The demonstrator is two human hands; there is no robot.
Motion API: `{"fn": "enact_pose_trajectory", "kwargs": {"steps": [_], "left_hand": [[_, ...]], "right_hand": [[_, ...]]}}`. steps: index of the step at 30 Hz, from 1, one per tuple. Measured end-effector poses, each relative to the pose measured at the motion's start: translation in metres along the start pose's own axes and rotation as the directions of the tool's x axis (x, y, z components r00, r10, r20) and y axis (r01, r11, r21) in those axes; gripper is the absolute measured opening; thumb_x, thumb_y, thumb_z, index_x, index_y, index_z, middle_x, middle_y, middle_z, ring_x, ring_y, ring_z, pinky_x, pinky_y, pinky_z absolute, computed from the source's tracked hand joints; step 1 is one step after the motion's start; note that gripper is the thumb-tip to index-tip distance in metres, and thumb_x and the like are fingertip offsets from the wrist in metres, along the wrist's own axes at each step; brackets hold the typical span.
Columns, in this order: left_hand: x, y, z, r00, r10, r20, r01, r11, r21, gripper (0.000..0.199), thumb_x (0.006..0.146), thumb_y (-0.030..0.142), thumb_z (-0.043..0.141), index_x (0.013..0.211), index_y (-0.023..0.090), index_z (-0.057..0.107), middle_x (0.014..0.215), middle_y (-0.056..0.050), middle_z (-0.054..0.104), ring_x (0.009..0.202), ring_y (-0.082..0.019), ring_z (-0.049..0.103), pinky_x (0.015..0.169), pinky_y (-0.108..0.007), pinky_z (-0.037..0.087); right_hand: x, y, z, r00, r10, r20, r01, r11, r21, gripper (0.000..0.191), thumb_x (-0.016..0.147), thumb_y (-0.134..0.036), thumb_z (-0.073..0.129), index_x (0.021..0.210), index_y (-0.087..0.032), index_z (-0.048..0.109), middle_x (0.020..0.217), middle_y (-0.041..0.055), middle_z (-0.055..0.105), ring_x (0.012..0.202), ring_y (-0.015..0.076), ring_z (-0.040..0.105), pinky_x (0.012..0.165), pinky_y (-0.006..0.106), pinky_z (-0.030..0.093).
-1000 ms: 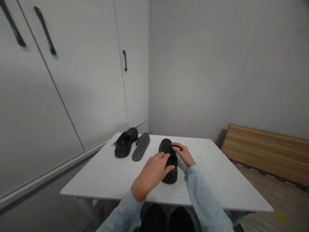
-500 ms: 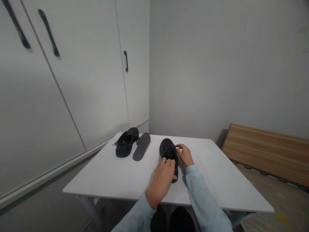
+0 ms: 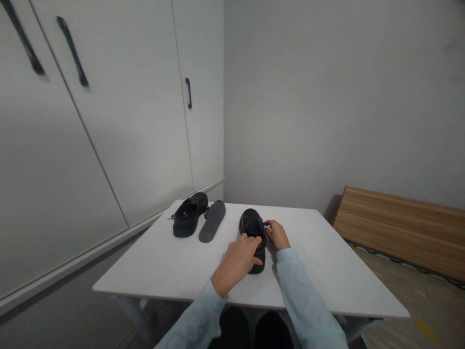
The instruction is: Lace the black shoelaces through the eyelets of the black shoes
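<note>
A black shoe (image 3: 250, 218) stands on the white table (image 3: 152, 271) with its toe pointing away from me. My left hand (image 3: 238, 259) reaches over its heel end, fingers curled into the opening and thumb near the back, gripping the shoe. At the shoe's right side, my right hand (image 3: 278, 236) has its fingers bent and pinched against the upper; whether a lace lies between them is too small to see. To the left lie a dark grey insole (image 3: 212, 221) and a second black shoe (image 3: 187, 223) with loose laces at its sides.
White cabinets (image 3: 127, 121) with dark handles line the left, and a plain wall (image 3: 327, 97) rises behind the table. A wood-grain panel (image 3: 395, 232) leans at the right. My dark-clad knees (image 3: 272, 329) are under the table's front edge.
The shoe has shifted slightly, its heel swinging a little to the left. My left hand has moved left with its fingers deeper at the opening; my right hand stays at the shoe's side.
</note>
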State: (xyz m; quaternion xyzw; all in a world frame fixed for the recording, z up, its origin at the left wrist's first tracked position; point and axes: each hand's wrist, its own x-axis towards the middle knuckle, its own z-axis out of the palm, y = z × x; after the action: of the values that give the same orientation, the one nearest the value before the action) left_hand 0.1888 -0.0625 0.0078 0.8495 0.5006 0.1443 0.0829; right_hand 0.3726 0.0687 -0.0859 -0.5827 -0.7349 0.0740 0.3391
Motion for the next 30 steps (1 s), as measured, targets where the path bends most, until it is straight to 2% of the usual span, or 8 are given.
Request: {"fn": "enact_pose_trajectory", "kwargs": {"steps": [8, 14, 21, 27, 30], "left_hand": [[0.003, -0.018, -0.02, 0.998, 0.006, -0.068, -0.008, 1.0, -0.03, 0.025, 0.082, 0.026, 0.064, 0.106, 0.022, 0.06, 0.105, -0.006, 0.064, 0.107, -0.023, 0.054, 0.085, -0.031, 0.045], [0.002, -0.024, -0.028, 0.995, 0.04, -0.095, -0.04, 0.999, -0.007, 0.023, 0.082, 0.023, 0.064, 0.105, 0.023, 0.061, 0.104, -0.004, 0.063, 0.105, -0.021, 0.054, 0.079, -0.028, 0.045], [-0.003, -0.031, -0.04, 0.993, 0.012, -0.122, -0.013, 1.0, -0.007, 0.02, 0.083, 0.021, 0.062, 0.103, 0.023, 0.063, 0.105, -0.004, 0.063, 0.107, -0.02, 0.052, 0.083, -0.029, 0.045], [-0.004, -0.052, -0.057, 0.983, -0.009, -0.184, 0.019, 0.998, 0.053, 0.021, 0.083, 0.02, 0.062, 0.104, 0.023, 0.064, 0.107, -0.004, 0.063, 0.109, -0.021, 0.052, 0.086, -0.03, 0.046], [-0.003, -0.068, -0.058, 0.968, -0.015, -0.25, 0.033, 0.997, 0.068, 0.024, 0.082, 0.018, 0.062, 0.106, 0.023, 0.064, 0.109, -0.005, 0.062, 0.111, -0.022, 0.051, 0.086, -0.032, 0.048]], "right_hand": [[-0.003, -0.003, -0.002, 1.0, -0.003, 0.021, 0.003, 1.0, 0.005, 0.028, 0.076, -0.009, 0.05, 0.095, -0.021, 0.068, 0.095, 0.0062, 0.072, 0.087, 0.0193, 0.065, 0.081, 0.029, 0.045], [-0.005, -0.009, -0.005, 0.998, 0.044, 0.05, -0.04, 0.996, -0.08, 0.027, 0.077, -0.009, 0.051, 0.095, -0.02, 0.068, 0.092, 0.009, 0.072, 0.082, 0.0211, 0.065, 0.073, 0.029, 0.043], [-0.006, -0.014, -0.009, 0.995, 0.049, 0.091, -0.035, 0.987, -0.156, 0.029, 0.078, -0.006, 0.049, 0.096, -0.019, 0.068, 0.097, 0.0095, 0.072, 0.087, 0.0212, 0.064, 0.073, 0.028, 0.041], [-0.005, -0.019, -0.012, 0.988, 0.09, 0.125, -0.062, 0.976, -0.211, 0.027, 0.081, -0.009, 0.049, 0.1, -0.018, 0.067, 0.099, 0.0095, 0.071, 0.093, 0.0211, 0.063, 0.075, 0.026, 0.04], [-0.004, -0.02, -0.012, 0.98, 0.122, 0.156, -0.084, 0.969, -0.234, 0.026, 0.084, -0.012, 0.049, 0.102, -0.018, 0.066, 0.1, 0.0085, 0.071, 0.095, 0.0196, 0.063, 0.075, 0.025, 0.04]]}}
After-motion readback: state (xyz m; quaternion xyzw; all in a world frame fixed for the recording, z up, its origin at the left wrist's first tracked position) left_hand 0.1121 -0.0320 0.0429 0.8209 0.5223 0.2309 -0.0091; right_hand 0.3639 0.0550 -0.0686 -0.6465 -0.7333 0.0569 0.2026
